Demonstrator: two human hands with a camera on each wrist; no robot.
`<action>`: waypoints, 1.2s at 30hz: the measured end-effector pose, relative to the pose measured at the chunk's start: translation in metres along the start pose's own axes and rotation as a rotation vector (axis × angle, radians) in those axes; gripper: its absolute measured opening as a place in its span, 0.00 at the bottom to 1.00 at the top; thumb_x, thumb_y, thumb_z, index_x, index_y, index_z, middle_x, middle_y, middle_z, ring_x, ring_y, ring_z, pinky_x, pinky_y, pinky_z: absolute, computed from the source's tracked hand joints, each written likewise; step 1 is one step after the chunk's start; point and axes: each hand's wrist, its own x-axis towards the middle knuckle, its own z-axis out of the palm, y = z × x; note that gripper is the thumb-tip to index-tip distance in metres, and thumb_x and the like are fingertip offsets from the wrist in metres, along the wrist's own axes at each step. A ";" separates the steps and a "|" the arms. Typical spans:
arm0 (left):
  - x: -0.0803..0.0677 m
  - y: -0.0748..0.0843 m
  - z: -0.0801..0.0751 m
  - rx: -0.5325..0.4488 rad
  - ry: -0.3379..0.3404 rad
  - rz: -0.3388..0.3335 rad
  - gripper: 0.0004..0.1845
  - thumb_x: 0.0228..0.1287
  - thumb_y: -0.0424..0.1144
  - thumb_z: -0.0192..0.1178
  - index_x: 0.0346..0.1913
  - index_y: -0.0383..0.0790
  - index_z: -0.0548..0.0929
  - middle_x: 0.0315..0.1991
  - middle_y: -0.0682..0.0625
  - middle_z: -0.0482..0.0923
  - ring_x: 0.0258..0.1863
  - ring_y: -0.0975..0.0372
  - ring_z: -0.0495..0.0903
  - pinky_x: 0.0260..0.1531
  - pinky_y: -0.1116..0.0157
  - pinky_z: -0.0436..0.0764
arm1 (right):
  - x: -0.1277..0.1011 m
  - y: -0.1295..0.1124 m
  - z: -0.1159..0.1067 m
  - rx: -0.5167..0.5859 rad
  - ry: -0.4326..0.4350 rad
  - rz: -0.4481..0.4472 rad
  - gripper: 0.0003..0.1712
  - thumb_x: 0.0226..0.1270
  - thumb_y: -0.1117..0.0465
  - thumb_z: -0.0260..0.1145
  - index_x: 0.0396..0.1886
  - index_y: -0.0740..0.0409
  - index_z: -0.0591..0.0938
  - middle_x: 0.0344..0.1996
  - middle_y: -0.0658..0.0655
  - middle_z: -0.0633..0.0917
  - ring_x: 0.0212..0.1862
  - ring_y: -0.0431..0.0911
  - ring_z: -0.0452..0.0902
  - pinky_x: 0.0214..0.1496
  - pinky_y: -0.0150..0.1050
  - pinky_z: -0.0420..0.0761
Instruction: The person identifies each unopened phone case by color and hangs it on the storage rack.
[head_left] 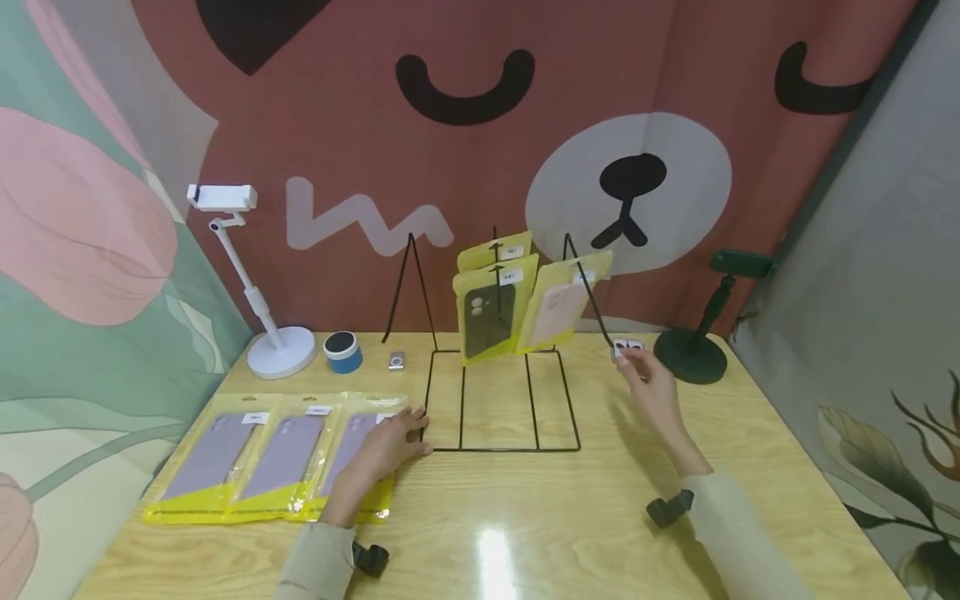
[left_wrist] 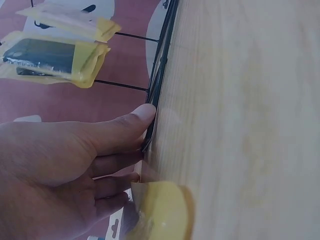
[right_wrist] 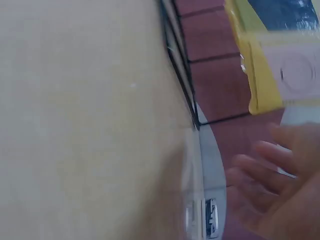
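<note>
A black wire display rack (head_left: 519,450) stands on the table. My left hand (head_left: 392,440) grips its front left corner; in the left wrist view the thumb lies on the wire with fingers behind it. My right hand (head_left: 651,390) is raised at the rack's right side, fingertips near the end of the right prong (head_left: 597,312). The right wrist view shows its fingers loosely bent with nothing in them. From the middle prong hang a packaged dark phone case (head_left: 489,321) and another yellow pouch (head_left: 480,257) behind it. A packaged pale pink phone case (head_left: 561,310) hangs on the right prong.
Three packaged purple phone cases (head_left: 281,458) lie side by side at left, partly under my left forearm. Behind are a white phone stand (head_left: 281,354), a blue round tin (head_left: 342,353), a small silver item (head_left: 397,361), a small white item (head_left: 627,344) and a green stand (head_left: 690,358).
</note>
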 end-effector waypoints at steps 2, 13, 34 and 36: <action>0.000 0.000 -0.001 -0.001 0.005 0.004 0.29 0.57 0.42 0.68 0.61 0.34 0.77 0.67 0.44 0.68 0.68 0.43 0.62 0.63 0.44 0.64 | -0.017 0.006 -0.003 -0.140 -0.167 0.009 0.23 0.74 0.52 0.57 0.60 0.63 0.76 0.55 0.65 0.80 0.56 0.57 0.76 0.56 0.48 0.77; -0.003 -0.001 -0.001 -0.051 0.001 -0.013 0.29 0.58 0.42 0.68 0.61 0.34 0.77 0.68 0.44 0.67 0.69 0.43 0.60 0.64 0.44 0.62 | -0.043 -0.006 0.028 -0.457 -0.645 -0.187 0.44 0.58 0.40 0.68 0.68 0.60 0.69 0.68 0.64 0.68 0.67 0.71 0.59 0.60 0.71 0.61; -0.002 0.012 -0.007 0.014 -0.008 0.012 0.28 0.57 0.41 0.68 0.60 0.34 0.78 0.67 0.42 0.67 0.69 0.43 0.60 0.64 0.45 0.64 | -0.043 0.011 0.025 -0.424 -0.640 -0.164 0.44 0.54 0.41 0.71 0.67 0.58 0.72 0.70 0.60 0.65 0.71 0.68 0.50 0.64 0.73 0.51; -0.005 0.012 -0.012 0.005 -0.005 0.033 0.26 0.59 0.40 0.68 0.59 0.33 0.78 0.67 0.40 0.67 0.69 0.43 0.60 0.64 0.45 0.64 | -0.044 0.011 0.024 -0.420 -0.636 -0.160 0.44 0.54 0.41 0.71 0.67 0.58 0.72 0.70 0.61 0.66 0.71 0.69 0.50 0.63 0.73 0.51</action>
